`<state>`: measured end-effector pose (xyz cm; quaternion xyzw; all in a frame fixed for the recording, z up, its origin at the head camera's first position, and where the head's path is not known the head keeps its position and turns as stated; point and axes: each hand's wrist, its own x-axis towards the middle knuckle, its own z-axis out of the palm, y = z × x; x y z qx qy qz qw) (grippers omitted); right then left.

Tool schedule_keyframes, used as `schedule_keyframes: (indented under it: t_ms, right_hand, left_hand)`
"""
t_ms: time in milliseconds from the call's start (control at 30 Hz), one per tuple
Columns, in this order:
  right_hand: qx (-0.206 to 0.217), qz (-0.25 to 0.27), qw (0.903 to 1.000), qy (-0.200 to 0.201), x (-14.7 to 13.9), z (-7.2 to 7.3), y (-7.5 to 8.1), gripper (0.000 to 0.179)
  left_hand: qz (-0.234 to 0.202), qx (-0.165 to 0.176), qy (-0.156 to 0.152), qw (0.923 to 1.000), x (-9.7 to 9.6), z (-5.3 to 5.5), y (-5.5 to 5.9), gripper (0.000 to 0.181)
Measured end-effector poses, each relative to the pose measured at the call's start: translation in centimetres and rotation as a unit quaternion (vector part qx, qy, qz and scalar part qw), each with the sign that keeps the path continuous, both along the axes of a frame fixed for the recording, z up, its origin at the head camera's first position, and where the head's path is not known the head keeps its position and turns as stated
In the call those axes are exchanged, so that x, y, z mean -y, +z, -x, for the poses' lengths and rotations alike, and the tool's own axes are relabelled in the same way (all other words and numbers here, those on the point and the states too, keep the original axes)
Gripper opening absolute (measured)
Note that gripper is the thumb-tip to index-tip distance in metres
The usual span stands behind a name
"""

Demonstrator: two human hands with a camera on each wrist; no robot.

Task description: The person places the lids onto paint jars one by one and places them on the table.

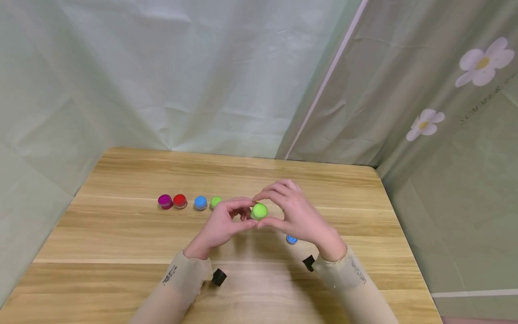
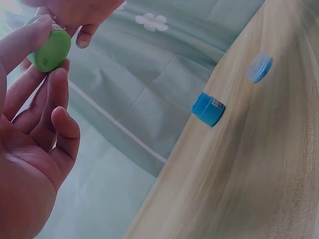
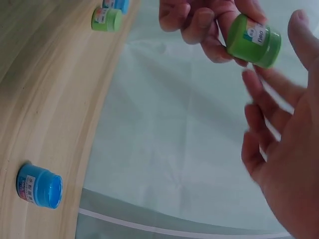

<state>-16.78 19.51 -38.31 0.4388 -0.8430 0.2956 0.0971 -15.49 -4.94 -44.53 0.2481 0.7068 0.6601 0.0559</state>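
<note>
My left hand (image 1: 226, 221) grips a small green paint jar (image 3: 249, 41) around its body, raised above the table. Thumb and fingers of my right hand (image 1: 291, 211) are spread around the jar's top end, fingertips right at its rim. The right wrist view shows a gap between that thumb and the jar. The jar's green top faces up toward the head camera. Lower down stands a blue jar (image 2: 208, 109) with no lid on it, and a blue-tinted lid (image 2: 259, 67) lies near it; my right hand partly covers that area in the head view.
Left of my hands, a row of closed jars stands on the wooden table (image 1: 121, 234): purple (image 1: 165, 201), red (image 1: 180, 201), blue (image 1: 200, 203) and green (image 1: 216, 202), the last close to my left hand. A pale curtain (image 1: 202, 90) hangs behind the table's far edge.
</note>
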Motion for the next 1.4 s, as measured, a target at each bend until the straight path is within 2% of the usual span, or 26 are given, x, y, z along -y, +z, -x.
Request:
schedule_keyframes:
  t_ms: [167, 433, 600, 767, 933, 1033, 1133, 1300, 1400]
  right_hand:
    - [0.006, 0.007, 0.9977, 0.067, -0.2, 0.3, 0.2, 0.039]
    - [-0.015, 0.022, 0.9969, 0.074, -0.1, 0.4, 0.1, 0.035]
    - [-0.030, 0.015, 0.9981, 0.051, 0.1, 0.2, 0.0, 0.035]
    - [-0.054, 0.011, 0.9985, 0.002, 0.5, 0.0, -0.4, 0.037]
    - [-0.074, 0.031, 0.9953, -0.055, 1.0, -0.2, -1.0, 0.037]
    - [-0.072, 0.041, 0.9941, -0.070, 1.3, -0.2, -1.2, 0.038]
    - [-0.058, 0.045, 0.9963, -0.046, 1.2, -0.1, -1.1, 0.038]
    - [-0.049, 0.044, 0.9975, 0.027, 0.9, 0.2, -0.7, 0.034]
    - [-0.055, 0.039, 0.9971, 0.036, 0.9, 0.3, -0.6, 0.032]
  left_hand:
    - [-0.006, -0.011, 0.002, 0.9999, 0.0, 0.2, -0.1, 0.030]
    - [0.000, -0.004, 0.003, 1.0000, 0.1, 0.2, 0.0, 0.031]
    - [-0.001, -0.005, 0.008, 1.0000, 0.0, 0.2, -0.1, 0.034]
    - [-0.001, -0.003, 0.022, 0.9997, -0.1, 0.1, -0.2, 0.036]
    - [0.007, -0.006, 0.037, 0.9993, -0.3, 0.1, -0.2, 0.037]
    - [0.007, -0.007, 0.039, 0.9992, -0.3, 0.1, -0.2, 0.035]
    - [0.001, -0.010, 0.035, 0.9993, -0.2, 0.1, -0.2, 0.032]
    - [0.004, -0.013, 0.034, 0.9993, 0.0, 0.2, -0.3, 0.031]
    - [0.011, -0.016, 0.036, 0.9991, 0.0, 0.2, -0.3, 0.031]
